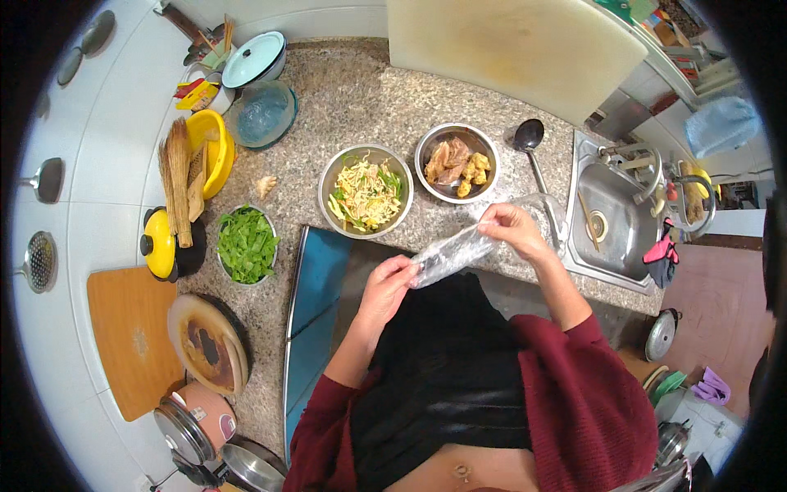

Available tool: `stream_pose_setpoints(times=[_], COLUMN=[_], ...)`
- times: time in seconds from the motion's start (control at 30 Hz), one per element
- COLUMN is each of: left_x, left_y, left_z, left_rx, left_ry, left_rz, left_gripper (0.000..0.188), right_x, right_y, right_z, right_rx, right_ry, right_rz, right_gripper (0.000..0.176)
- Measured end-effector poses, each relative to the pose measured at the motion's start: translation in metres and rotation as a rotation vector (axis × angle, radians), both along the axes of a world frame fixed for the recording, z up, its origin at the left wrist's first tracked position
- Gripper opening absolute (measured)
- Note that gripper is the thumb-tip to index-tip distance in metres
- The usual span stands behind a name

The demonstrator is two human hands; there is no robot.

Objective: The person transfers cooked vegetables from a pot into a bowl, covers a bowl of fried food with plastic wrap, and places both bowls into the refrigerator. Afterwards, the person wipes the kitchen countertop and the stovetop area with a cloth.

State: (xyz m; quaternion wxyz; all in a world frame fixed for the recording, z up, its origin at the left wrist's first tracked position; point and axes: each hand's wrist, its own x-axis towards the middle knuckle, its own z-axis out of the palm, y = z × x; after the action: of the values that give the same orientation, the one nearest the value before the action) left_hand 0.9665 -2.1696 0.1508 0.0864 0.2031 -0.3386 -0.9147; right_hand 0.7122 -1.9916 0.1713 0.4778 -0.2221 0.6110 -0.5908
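A crumpled clear plastic bag (455, 253) stretches between my hands over the counter's front edge. My left hand (388, 289) pinches its lower left end, and my right hand (516, 234) pinches the other part, with loose film trailing right towards the sink. Beyond the bag stand two steel bowls: one bowl (323, 203) holds shredded noodle-like strips with green vegetables (369, 194), the other bowl (420, 157) holds raw-looking meat (450, 158) and yellowish pieces. A black ladle (530, 135) lies behind my right hand. Chopped leafy greens (247, 243) fill a bowl at the left.
The steel sink (624, 246) is at the right, with a faucet (648, 178). A ginger piece (265, 186), yellow basket (227, 161), yellow-lidded pot (160, 245), glass bowl (263, 114) and round board (209, 344) line the left counter. A large pale board (510, 49) leans at the back.
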Motion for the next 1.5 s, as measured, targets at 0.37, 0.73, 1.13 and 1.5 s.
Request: stream_pose_setpoints(times=[0.37,0.73,1.13,1.5], left_x=[-0.042,-0.033,-0.020,-0.109], left_y=[-0.017,-0.024,-0.090,-0.040], left_z=[0.000,-0.042,-0.048,-0.050], left_rx=[0.101,0.053,-0.139,0.070], left_ry=[-0.111,-0.193,-0.216,-0.241], left_rz=[0.060,-0.074,0.240,0.066], left_gripper=[0.012,0.020,0.014,0.016], right_x=[-0.035,0.008,0.054,-0.055], right_y=[-0.035,-0.054,-0.095,-0.034], right_z=[0.015,0.004,-0.021,-0.018], right_rx=[0.143,0.330,0.251,0.329], right_ry=[0.559,0.676,0.763,0.568], right_rz=[0.038,0.058,0.047,-0.286], right_gripper=[0.012,0.012,0.011,0.011])
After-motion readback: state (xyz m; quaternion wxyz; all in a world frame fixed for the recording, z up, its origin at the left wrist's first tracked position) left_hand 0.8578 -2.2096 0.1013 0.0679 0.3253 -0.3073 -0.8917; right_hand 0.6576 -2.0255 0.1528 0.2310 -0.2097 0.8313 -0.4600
